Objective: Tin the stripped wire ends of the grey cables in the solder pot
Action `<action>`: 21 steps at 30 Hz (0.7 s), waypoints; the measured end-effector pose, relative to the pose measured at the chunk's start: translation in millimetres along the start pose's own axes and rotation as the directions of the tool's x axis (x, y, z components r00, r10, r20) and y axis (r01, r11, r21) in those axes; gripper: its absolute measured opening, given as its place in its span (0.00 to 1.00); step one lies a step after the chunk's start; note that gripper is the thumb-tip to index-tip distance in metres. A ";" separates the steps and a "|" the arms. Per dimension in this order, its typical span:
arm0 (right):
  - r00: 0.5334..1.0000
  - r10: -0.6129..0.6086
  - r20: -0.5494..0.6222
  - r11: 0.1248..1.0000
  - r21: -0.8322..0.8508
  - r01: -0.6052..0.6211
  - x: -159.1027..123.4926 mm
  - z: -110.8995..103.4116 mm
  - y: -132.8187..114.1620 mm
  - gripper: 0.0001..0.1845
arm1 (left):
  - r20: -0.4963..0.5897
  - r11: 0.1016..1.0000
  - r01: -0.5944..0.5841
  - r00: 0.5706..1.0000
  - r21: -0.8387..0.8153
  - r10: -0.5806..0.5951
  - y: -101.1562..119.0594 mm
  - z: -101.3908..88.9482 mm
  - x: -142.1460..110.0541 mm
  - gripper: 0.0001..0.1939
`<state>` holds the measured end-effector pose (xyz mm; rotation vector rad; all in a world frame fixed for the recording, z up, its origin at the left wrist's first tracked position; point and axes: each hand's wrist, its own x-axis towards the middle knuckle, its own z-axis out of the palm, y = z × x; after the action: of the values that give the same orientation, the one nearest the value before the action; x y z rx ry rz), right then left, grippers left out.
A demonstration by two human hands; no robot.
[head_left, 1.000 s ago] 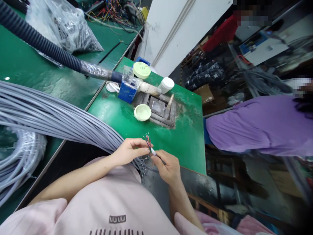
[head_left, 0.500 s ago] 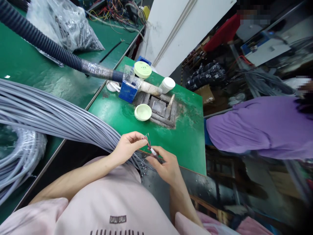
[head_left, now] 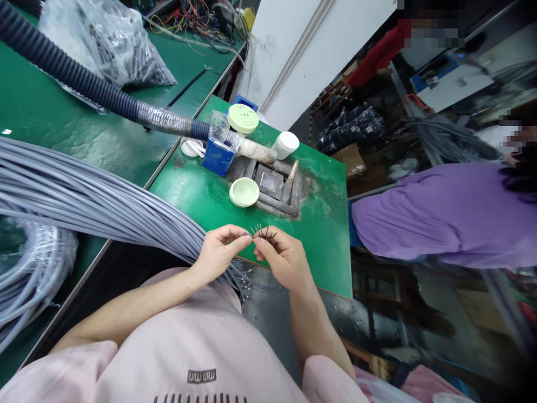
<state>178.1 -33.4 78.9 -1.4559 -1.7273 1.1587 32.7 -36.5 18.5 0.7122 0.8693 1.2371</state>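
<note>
1. While both hands met just below the centre of the frame, a fan of thin wires (head_left: 260,229) stood splayed at their fingertips.
2. Left hand (head_left: 216,254): thumb and forefinger were pinched together on the left side of the fan.
3. Right hand (head_left: 287,260): thumb pressed against bent fingers, gripping the wires; their lower ends were hidden.
4. Grey cable bundle (head_left: 104,193) ran from the left edge to behind the left hand; a plastic-wrapped cable coil (head_left: 50,280) lay lower left.
5. Above the hands, the green bench (head_left: 323,246) bore a shallow pale-green dish (head_left: 244,192), a blue box (head_left: 218,157) and a white tub (head_left: 286,145).
6. Corrugated hose (head_left: 75,70) slanted in from the upper left.
7. Co-worker (head_left: 444,215) in a purple top was at far right.
</note>
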 end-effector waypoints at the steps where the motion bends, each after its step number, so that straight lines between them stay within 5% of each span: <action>1: 1.000 0.020 0.010 0.999 0.036 -0.020 2.6 -0.7 0.4 0.10 | -0.004 1.000 -0.013 1.000 0.012 0.013 -1.2 0.2 0.7 0.10; 9: 0.997 0.011 -0.074 1.000 0.023 -0.010 14.7 -2.4 1.8 0.10 | -0.062 0.998 -0.022 0.998 0.056 0.026 -4.5 8.6 10.5 0.09; 14: 0.995 0.021 -0.102 0.999 -0.024 -0.023 28.3 -13.1 7.1 0.11 | 0.024 0.993 -0.020 1.000 0.120 0.017 -12.7 14.2 19.8 0.10; 18: 0.978 0.051 -0.202 0.996 -0.057 -0.064 55.9 -33.9 22.2 0.12 | 0.219 0.882 -0.234 0.963 0.410 0.155 -17.2 12.0 23.1 0.06; 21: 0.968 0.089 -0.236 0.988 -0.101 -0.116 82.3 -53.9 39.5 0.12 | 0.407 0.660 -0.489 0.866 0.571 0.290 -17.0 4.2 24.3 0.07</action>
<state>224.1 60.2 60.1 -1.6950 -1.5950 0.9115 47.2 -16.0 2.1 1.7010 0.9406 1.1463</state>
